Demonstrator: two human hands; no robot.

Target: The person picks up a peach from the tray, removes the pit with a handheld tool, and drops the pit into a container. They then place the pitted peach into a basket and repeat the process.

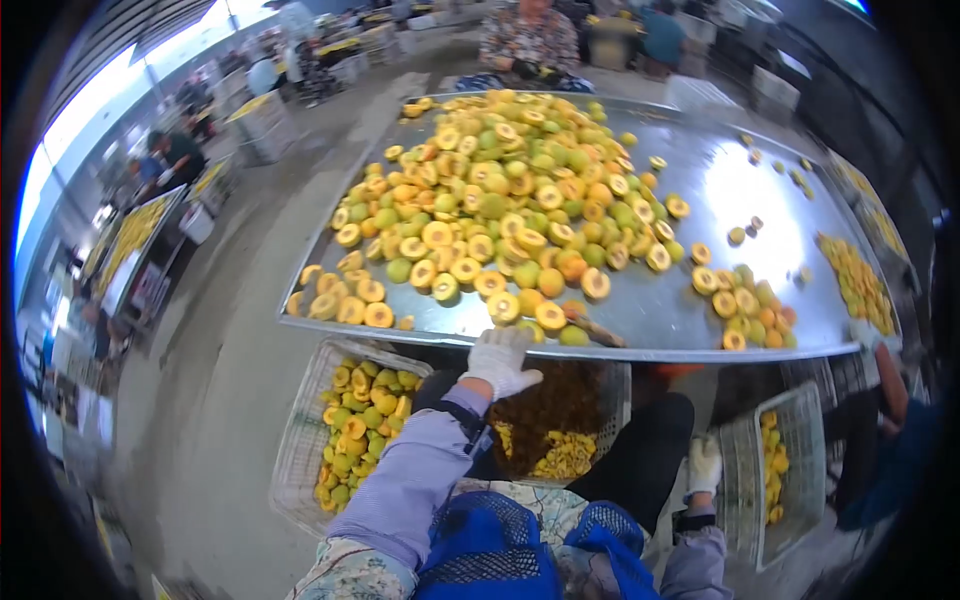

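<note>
A heap of halved yellow-green peaches [500,190] covers much of the metal table [670,300] before me. My left hand [502,362], in a white glove, is at the table's near edge with its fingers stretched toward the closest halves and the thumb apart. It holds no fruit that I can see. Low on the right, my gloved right hand [704,465] has its fingers curled at the side of a pale plastic crate [740,490], which has some peaches inside. The fingertips are partly hidden there.
A crate [300,450] full of peach halves stands left of my legs. Between my knees, a container [618,400] holds brown matter and yellow pieces. A co-worker's gloved hand [866,335] is at the table's right edge. Another person [530,45] sits across the table.
</note>
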